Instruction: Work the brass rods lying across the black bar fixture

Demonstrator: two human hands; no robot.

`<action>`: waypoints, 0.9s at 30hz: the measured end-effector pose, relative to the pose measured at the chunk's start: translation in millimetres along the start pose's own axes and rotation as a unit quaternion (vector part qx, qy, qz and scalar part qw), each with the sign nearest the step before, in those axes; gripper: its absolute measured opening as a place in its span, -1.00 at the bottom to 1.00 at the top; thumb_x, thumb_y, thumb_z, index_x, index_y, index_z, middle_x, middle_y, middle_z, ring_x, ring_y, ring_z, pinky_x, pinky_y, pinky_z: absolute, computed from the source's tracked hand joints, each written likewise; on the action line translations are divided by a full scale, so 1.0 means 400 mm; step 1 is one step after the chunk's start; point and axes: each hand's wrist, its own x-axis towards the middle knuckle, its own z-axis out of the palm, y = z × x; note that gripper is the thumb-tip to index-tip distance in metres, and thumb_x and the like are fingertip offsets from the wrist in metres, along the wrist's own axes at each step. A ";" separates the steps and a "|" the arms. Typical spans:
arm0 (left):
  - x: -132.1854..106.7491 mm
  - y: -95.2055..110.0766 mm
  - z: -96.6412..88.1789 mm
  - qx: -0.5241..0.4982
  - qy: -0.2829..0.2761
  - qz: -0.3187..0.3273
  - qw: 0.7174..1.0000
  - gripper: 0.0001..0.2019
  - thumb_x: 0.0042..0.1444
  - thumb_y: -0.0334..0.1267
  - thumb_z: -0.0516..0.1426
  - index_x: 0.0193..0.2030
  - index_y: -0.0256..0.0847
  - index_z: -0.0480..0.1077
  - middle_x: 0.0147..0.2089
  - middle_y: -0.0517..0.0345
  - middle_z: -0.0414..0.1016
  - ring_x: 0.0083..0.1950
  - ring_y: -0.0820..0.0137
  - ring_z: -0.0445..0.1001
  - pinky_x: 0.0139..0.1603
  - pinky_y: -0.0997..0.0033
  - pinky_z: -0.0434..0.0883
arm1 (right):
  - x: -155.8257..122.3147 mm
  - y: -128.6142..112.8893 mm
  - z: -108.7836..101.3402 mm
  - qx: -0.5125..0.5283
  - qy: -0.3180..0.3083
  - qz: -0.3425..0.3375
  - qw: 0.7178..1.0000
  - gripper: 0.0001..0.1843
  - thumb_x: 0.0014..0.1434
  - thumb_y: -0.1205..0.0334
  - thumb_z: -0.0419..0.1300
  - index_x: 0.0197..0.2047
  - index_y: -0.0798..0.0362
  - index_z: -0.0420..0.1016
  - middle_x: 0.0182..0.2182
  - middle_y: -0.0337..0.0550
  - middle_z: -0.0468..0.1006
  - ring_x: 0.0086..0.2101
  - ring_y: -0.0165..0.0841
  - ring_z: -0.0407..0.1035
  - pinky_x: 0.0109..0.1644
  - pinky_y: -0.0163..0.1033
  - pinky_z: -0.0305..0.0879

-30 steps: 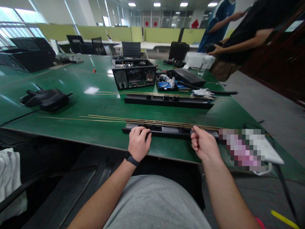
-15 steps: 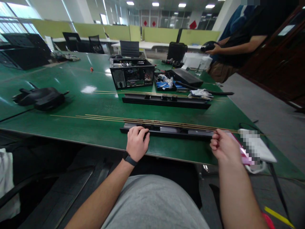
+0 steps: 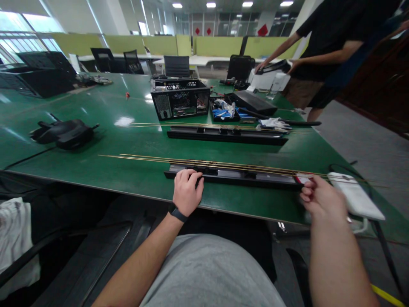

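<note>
In front of me a long black rail point(image 3: 271, 180) lies on the green table. Several thin brass rods point(image 3: 147, 158) run lengthwise over it and stick out past both ends. My left hand point(image 3: 188, 189) is closed on the rail's near edge, left of its middle, fingers curled over. Beyond the rail's right end my right hand point(image 3: 321, 194) is closed in a pinch on a thin brass rod. Its fingertips partly hide a small red and white piece point(image 3: 302, 179), whose kind I cannot make out.
A second black rail point(image 3: 226, 135) with brass rods lies farther back. Behind it stand an opened computer case point(image 3: 180, 100) and a tray holding gloves point(image 3: 223, 110). A white flat object point(image 3: 356, 194) lies at right, a black device point(image 3: 67, 133) at left. A person point(image 3: 326, 55) handles something at far right.
My right hand has moved right, and a brass rod has slid right with it. My left hand stays on the rail. The person at far right has reached toward the white box.
</note>
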 end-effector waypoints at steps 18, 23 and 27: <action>0.000 -0.003 0.004 -0.003 0.001 0.000 1.000 -0.88 0.42 -0.30 0.26 0.04 -0.13 0.60 0.02 -0.06 0.60 0.13 0.10 0.51 0.19 0.03 0.49 | -0.196 0.093 0.186 -0.025 -0.173 0.039 0.984 -0.58 0.25 -0.03 0.52 -0.26 0.04 0.43 -0.57 -0.31 0.47 -0.77 -0.53 0.13 -0.81 -0.42 -0.06; 0.001 -0.001 0.004 -0.006 0.005 0.003 1.000 -0.89 0.42 -0.30 0.26 0.03 -0.14 0.60 0.02 -0.07 0.59 0.12 0.10 0.51 0.19 0.04 0.49 | -0.179 0.090 0.166 -0.019 -0.173 0.028 0.984 -0.58 0.22 -0.02 0.55 -0.25 0.06 0.46 -0.56 -0.32 0.46 -0.76 -0.55 0.13 -0.80 -0.43 -0.07; 0.000 -0.001 0.004 -0.007 0.004 0.004 1.000 -0.88 0.42 -0.30 0.26 0.04 -0.15 0.60 0.03 -0.07 0.59 0.12 0.10 0.51 0.19 0.03 0.49 | -0.153 0.069 0.140 -0.004 -0.129 0.037 0.991 -0.72 0.32 0.14 0.45 -0.25 0.07 0.46 -0.56 -0.35 0.42 -0.74 -0.57 0.12 -0.77 -0.45 -0.06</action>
